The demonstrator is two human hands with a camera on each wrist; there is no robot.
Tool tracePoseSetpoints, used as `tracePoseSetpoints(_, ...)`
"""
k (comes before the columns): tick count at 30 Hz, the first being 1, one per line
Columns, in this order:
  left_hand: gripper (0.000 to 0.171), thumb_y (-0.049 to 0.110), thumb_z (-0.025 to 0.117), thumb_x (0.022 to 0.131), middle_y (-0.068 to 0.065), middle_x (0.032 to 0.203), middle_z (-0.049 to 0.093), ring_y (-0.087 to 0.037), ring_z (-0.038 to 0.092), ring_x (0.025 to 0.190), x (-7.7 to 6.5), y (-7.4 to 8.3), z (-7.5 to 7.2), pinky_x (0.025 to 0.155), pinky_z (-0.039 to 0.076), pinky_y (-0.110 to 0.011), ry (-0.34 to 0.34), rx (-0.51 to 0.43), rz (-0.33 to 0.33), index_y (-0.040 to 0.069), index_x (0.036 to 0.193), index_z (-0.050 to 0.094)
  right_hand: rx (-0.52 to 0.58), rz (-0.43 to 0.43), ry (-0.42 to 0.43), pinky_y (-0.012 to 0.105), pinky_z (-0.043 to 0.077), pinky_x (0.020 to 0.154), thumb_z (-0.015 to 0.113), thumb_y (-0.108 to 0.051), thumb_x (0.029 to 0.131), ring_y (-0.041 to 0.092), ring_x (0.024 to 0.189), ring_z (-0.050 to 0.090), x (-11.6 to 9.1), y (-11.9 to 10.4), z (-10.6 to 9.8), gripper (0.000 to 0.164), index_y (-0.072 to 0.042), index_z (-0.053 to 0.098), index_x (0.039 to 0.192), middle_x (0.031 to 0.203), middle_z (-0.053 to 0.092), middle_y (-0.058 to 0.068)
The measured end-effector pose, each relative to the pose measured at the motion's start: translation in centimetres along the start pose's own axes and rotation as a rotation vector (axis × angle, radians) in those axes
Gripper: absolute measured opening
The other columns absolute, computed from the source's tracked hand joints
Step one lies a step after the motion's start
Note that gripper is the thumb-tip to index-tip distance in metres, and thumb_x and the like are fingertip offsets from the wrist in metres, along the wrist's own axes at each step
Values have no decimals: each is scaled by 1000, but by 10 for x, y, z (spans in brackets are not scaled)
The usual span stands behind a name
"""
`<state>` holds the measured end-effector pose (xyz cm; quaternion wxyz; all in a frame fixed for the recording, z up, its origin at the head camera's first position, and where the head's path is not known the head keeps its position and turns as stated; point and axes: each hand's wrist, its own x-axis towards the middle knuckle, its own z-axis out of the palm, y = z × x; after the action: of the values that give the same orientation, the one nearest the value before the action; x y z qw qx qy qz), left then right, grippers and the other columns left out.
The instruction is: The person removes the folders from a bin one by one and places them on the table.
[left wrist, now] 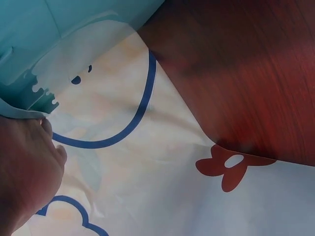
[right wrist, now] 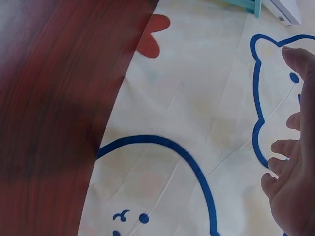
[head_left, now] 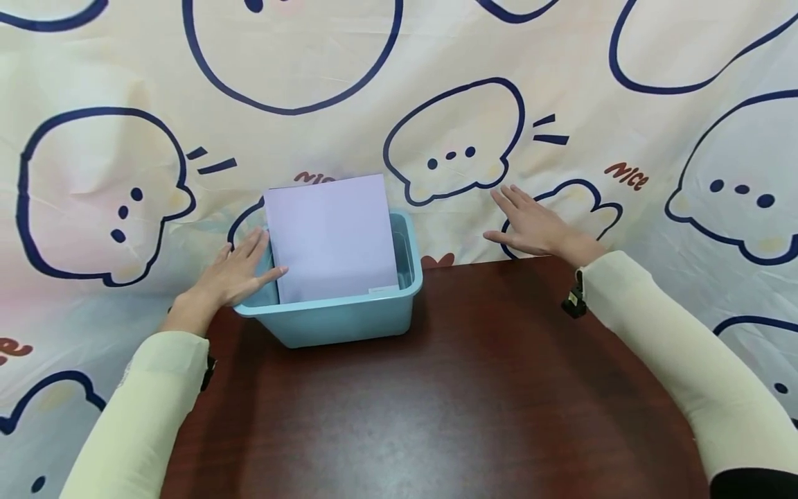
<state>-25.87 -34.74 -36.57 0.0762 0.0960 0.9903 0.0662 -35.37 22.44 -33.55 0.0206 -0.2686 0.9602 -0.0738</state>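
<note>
A light blue plastic basin (head_left: 337, 324) stands on the table at its back edge, left of the middle. In it a pale lilac, flat-faced box (head_left: 330, 235) leans upright, rising above the rim. My left hand (head_left: 233, 270) lies at the basin's left end, fingers extended, the thumb reaching over the rim toward the box. In the left wrist view, the hand (left wrist: 29, 172) is partly cut off beside the basin's rim (left wrist: 22, 112). My right hand (head_left: 533, 225) hovers right of the basin with fingers spread and holds nothing. Part of the box (right wrist: 285, 11) shows in the right wrist view.
The dark reddish-brown wooden table (head_left: 474, 402) extends in front of the basin and to its right. Behind and at both sides hangs a pale cloth (head_left: 349, 138) printed with blue-outlined cartoon shapes.
</note>
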Motion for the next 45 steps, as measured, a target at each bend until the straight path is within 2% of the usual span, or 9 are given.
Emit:
tracePoseSetpoints(10, 106, 73, 37, 103, -25, 175, -10, -48, 0, 161, 1, 2, 0, 126, -9, -69, 3, 0, 0, 1, 168, -5, 22, -11, 7, 66, 20, 127, 52, -65, 103, 41, 164, 4, 10, -17, 2, 98, -10, 8, 171, 177, 6, 21)
tracePoseSetpoints(16, 107, 74, 38, 103, -24, 175, -12, -48, -1, 161, 1, 0, 3, 126, -6, -70, -1, -5, -1, 1, 168, -6, 49, -36, -7, 62, 17, 129, 54, -63, 103, 40, 164, 4, 17, -28, 2, 98, -8, 8, 171, 178, 4, 20)
tracePoseSetpoints(22, 107, 73, 39, 103, -24, 175, -12, -48, -1, 161, -1, -2, 4, 126, -6, -69, -1, -13, -5, 1, 168, -6, 64, -49, -3, 62, 17, 129, 51, -68, 102, 38, 164, 4, 24, -37, 4, 99, -11, 8, 172, 178, 3, 18)
tracePoseSetpoints(28, 107, 74, 39, 103, -24, 175, -13, -48, -1, 161, -1, -2, 3, 127, -5, -69, 1, -12, -6, 1, 167, -7, 136, -67, 17, 66, 16, 128, 52, -66, 102, 38, 164, 7, 31, -45, 9, 97, -13, 9, 172, 178, 6, 16)
tracePoseSetpoints(35, 107, 74, 38, 103, -24, 175, -13, -48, -2, 161, -2, -2, 1, 127, -5, -68, 1, -18, -8, 2, 167, -8, 227, -85, 31, 63, 16, 129, 52, -65, 102, 34, 165, 8, 41, -56, 14, 96, -16, 10, 172, 179, 8, 8)
tracePoseSetpoints(42, 107, 74, 38, 102, -22, 176, -11, -45, -4, 162, -1, 1, 0, 128, -6, -63, 16, -45, -2, 3, 168, -5, 293, -100, 48, 62, 15, 130, 53, -64, 102, 33, 165, 10, 47, -66, 17, 95, -15, 13, 172, 179, 11, 10)
tracePoseSetpoints(45, 106, 74, 38, 103, -22, 176, -12, -45, -4, 162, -1, 2, 0, 128, -6, -64, 12, -40, 1, 3, 168, -6, 320, -100, 54, 61, 15, 130, 52, -66, 101, 32, 165, 11, 50, -69, 18, 95, -16, 13, 172, 179, 12, 7)
